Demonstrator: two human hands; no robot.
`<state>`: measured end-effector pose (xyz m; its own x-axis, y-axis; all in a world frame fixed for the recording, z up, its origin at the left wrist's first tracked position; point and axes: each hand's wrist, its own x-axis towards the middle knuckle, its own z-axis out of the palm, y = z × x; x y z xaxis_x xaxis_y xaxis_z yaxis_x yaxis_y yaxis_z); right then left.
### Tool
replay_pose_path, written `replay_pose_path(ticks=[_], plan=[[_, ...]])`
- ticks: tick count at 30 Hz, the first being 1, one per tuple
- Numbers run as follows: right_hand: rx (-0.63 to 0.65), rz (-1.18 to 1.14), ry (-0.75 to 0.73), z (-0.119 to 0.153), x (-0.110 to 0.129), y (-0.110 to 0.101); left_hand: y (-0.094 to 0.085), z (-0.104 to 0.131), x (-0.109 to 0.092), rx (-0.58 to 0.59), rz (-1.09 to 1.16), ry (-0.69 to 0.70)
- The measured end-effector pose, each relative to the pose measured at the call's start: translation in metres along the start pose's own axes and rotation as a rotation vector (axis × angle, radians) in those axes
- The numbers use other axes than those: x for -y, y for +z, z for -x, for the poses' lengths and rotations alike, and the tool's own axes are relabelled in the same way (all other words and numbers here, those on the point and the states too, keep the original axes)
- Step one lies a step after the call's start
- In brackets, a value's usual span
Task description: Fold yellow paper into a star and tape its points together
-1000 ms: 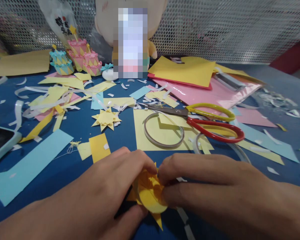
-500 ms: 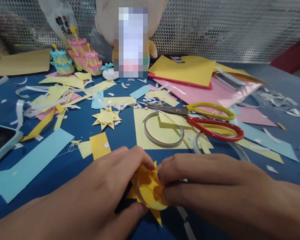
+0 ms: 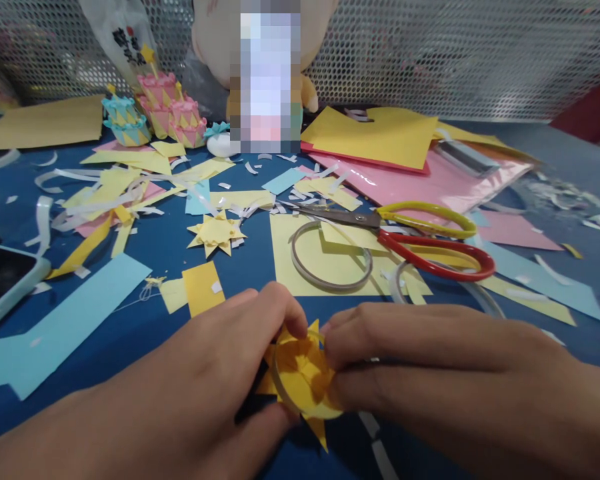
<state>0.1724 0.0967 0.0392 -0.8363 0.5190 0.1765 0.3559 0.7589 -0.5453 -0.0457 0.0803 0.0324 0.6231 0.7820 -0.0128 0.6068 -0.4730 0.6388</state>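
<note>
A yellow paper star (image 3: pixel 305 377) with a round paper ring standing on it lies at the near middle of the table, between my two hands. My left hand (image 3: pixel 230 367) curls round its left side, thumb low and index finger at the top of the ring. On the right, the fingers of my right hand (image 3: pixel 410 360) are pressed together against the ring's edge, and their tips are partly hidden. A paler yellow star (image 3: pixel 217 233) with a frilled middle lies farther back. Right of it rest scissors (image 3: pixel 367 219) with one yellow and one red handle.
Rolled tape (image 3: pixel 333 257) lies on a pale yellow sheet (image 3: pixel 285 280). Small paper cakes (image 3: pixel 160 110) stand at the back left, near paper scraps. A phone (image 3: pixel 5 280) lies at the left edge; pink and yellow sheets (image 3: pixel 375 137) are stacked at the back right.
The view has shifted slightly. My right fingers have drawn a little to the right along the ring, and more of the star's inside shows. Both hands stay on it.
</note>
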Motion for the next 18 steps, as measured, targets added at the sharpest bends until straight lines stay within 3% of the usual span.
replay_pose_path(ticks=[13, 18], plan=[[0.030, 0.019, -0.052, -0.0020, -0.0021, 0.0002, -0.0027, -0.0018, -0.0034, 0.049, 0.018, -0.028], [0.023, 0.004, -0.071, -0.0033, -0.0035, -0.0010, -0.0086, -0.0027, -0.0062, 0.010, 0.034, 0.043]])
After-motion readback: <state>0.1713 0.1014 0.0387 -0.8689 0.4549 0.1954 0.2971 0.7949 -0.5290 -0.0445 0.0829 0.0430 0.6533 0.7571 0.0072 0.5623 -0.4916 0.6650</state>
